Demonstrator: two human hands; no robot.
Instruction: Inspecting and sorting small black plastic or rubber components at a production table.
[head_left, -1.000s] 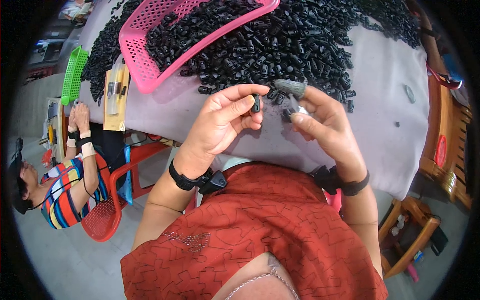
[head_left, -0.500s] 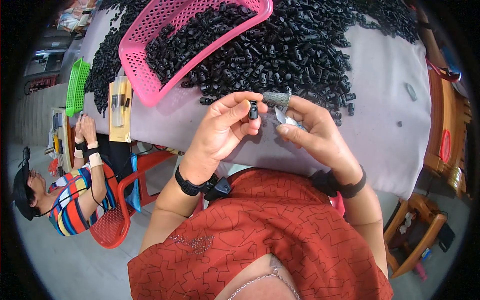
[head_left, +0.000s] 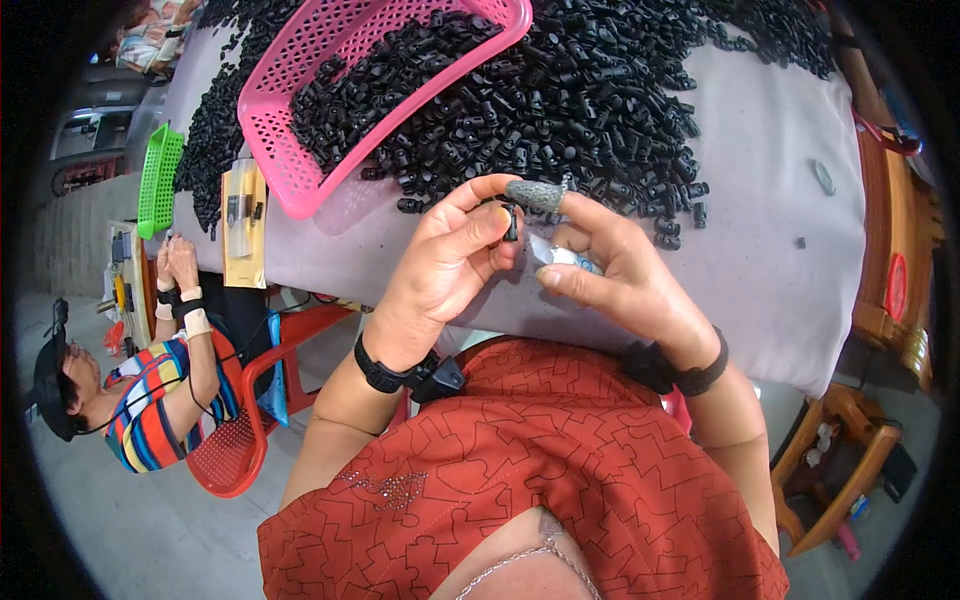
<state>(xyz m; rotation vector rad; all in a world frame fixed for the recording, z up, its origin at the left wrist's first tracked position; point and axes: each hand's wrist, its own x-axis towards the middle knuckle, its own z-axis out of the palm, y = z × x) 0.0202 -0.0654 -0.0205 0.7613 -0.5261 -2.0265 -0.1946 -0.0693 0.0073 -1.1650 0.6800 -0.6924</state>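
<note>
My left hand (head_left: 440, 250) pinches a small black plastic cord lock (head_left: 511, 223) between thumb and fingers, just over the near part of the table. Facing it, my right hand (head_left: 640, 265) grips a small blade (head_left: 541, 248) whose handle is wrapped in white and blue. The blade points toward the cord lock; whether it touches cannot be made out. A grey textured finger cover (head_left: 535, 194) sits on my right index finger, which reaches across to my left fingertips. Beyond both hands spreads a large heap of black cord locks (head_left: 600, 110).
A pink perforated basket (head_left: 285, 180) leans among the cord locks, with many inside. Left of it lie a yellow-backed package (head_left: 244, 265) and a green basket (head_left: 158, 190). A co-worker in a striped shirt (head_left: 165, 400) sits at the left by a red chair (head_left: 225, 465).
The cord lock has turned in my left fingers, now showing a narrower side. My right index finger has come over toward the left fingertips, and the blade has dropped slightly and moved closer.
</note>
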